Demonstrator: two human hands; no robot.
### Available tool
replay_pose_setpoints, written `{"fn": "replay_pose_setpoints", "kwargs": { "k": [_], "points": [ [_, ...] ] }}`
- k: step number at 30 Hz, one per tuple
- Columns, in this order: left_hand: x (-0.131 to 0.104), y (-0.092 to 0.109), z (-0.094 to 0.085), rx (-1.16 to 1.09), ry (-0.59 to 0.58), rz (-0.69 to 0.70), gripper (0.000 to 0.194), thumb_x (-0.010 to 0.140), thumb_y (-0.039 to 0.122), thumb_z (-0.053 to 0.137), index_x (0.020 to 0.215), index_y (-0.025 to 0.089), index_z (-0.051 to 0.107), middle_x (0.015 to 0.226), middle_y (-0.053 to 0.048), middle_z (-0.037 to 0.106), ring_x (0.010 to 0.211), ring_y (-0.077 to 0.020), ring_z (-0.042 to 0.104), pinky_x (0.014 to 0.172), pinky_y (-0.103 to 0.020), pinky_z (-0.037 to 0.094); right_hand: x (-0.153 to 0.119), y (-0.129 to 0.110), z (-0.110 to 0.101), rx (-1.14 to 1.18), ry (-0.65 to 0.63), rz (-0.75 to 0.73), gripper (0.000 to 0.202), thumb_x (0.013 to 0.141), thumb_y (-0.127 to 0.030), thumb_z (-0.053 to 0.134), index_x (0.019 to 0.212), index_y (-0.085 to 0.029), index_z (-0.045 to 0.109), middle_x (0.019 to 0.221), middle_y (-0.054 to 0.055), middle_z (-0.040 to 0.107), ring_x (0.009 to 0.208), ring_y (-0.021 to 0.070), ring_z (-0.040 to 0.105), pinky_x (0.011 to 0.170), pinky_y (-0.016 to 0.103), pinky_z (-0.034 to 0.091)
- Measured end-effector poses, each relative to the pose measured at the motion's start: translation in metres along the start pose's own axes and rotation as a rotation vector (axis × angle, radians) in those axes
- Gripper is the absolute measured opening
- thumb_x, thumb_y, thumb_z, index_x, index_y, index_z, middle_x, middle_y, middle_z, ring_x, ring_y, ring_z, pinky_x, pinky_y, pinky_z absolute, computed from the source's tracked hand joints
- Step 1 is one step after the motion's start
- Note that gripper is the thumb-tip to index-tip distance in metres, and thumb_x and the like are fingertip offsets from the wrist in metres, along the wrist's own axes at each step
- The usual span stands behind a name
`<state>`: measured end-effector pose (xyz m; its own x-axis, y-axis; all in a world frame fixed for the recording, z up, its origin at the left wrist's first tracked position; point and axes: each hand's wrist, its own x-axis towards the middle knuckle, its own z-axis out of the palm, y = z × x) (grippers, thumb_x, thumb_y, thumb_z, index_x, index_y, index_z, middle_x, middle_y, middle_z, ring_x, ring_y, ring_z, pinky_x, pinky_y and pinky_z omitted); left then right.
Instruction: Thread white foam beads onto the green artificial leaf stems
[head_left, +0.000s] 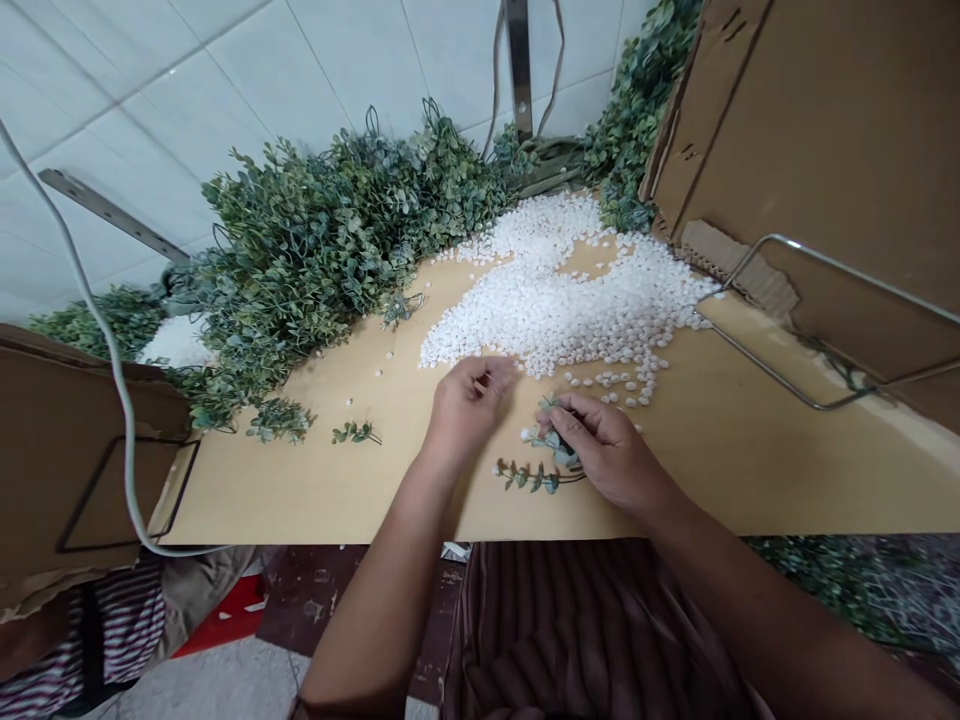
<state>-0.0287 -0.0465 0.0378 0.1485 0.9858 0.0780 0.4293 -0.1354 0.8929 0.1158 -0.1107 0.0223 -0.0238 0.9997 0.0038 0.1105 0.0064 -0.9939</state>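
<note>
By the bead pile (540, 312), our right hand (611, 452) grips a sprig (559, 442); our left hand (461, 405), fingers' hold unclear, seemingly picks there, calling next for neat pinching.

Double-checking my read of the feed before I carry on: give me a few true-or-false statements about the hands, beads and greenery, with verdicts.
1. The right hand holds a green sprig. True.
2. The left hand is beside the near edge of the white beads. True.
3. The white beads are all inside a bowl. False: they lie loose on the tabletop.
4. The two hands are clasped together. False: they are apart.
5. A large leafy heap lies left of the main bead pile. True.
</note>
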Motion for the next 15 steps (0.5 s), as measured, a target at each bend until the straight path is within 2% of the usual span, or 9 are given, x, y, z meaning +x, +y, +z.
{"fn": "replay_pose_setpoints", "kwargs": {
  "k": [2, 4, 7, 10, 13, 15],
  "points": [
    [0.015, -0.008, -0.002, 0.296, 0.066, 0.029, 0.016, 0.069, 0.016, 0.062, 0.083, 0.018, 0.069, 0.081, -0.006, 0.061, 0.072, -0.0164, 0.053, 0.071, -0.031, 0.042, -0.001, 0.001, 0.001, -0.038, 0.034, -0.019, 0.024, 0.082, -0.033, 0.044, 0.063, -0.018, 0.048, 0.058, 0.000, 0.052, 0.059, 0.0125, 0.050, 0.056, 0.024, 0.041],
    [0.028, -0.015, -0.002, 0.416, 0.083, 0.042, 0.016, 0.068, 0.011, 0.059, 0.078, 0.019, 0.070, 0.081, -0.007, 0.061, 0.078, -0.0203, 0.054, 0.077, -0.033, 0.041, -0.002, 0.002, 0.002, -0.075, 0.035, -0.033, 0.024, 0.083, -0.032, 0.043, 0.063, -0.019, 0.046, 0.057, -0.001, 0.051, 0.058, 0.0123, 0.049, 0.056, 0.024, 0.040],
    [0.040, -0.021, 0.000, 0.372, 0.101, 0.035, 0.018, 0.068, 0.007, 0.055, 0.067, 0.020, 0.068, 0.078, -0.007, 0.060, 0.080, -0.0229, 0.054, 0.078, -0.035, 0.039, -0.003, 0.003, 0.002, -0.108, 0.027, -0.053, 0.025, 0.084, -0.032, 0.042, 0.063, -0.019, 0.046, 0.057, -0.001, 0.050, 0.057, 0.0123, 0.048, 0.056, 0.025, 0.039],
    [0.040, -0.022, 0.000, 0.289, 0.105, 0.013, 0.016, 0.066, 0.008, 0.057, 0.061, 0.021, 0.065, 0.075, -0.005, 0.061, 0.079, -0.0214, 0.054, 0.078, -0.033, 0.039, -0.003, 0.004, 0.000, -0.106, 0.036, -0.056, 0.026, 0.085, -0.032, 0.041, 0.062, -0.020, 0.044, 0.057, 0.000, 0.049, 0.059, 0.0129, 0.049, 0.057, 0.025, 0.040],
    [0.031, -0.021, -0.001, 0.180, 0.090, -0.036, 0.008, 0.070, 0.016, 0.057, 0.067, 0.018, 0.064, 0.071, -0.003, 0.062, 0.068, -0.0159, 0.054, 0.069, -0.029, 0.041, -0.002, 0.004, -0.002, -0.088, 0.033, -0.038, 0.027, 0.086, -0.033, 0.040, 0.062, -0.020, 0.043, 0.056, -0.001, 0.048, 0.059, 0.0132, 0.048, 0.058, 0.026, 0.039],
    [0.019, -0.017, 0.000, 0.047, 0.057, -0.090, 0.011, 0.073, 0.022, 0.055, 0.074, 0.016, 0.063, 0.066, -0.002, 0.060, 0.058, -0.0114, 0.051, 0.060, -0.025, 0.041, -0.001, 0.003, -0.002, -0.057, 0.029, -0.032, 0.027, 0.085, -0.033, 0.039, 0.062, -0.020, 0.042, 0.056, -0.001, 0.046, 0.058, 0.0126, 0.046, 0.057, 0.026, 0.038]
  ]
}}
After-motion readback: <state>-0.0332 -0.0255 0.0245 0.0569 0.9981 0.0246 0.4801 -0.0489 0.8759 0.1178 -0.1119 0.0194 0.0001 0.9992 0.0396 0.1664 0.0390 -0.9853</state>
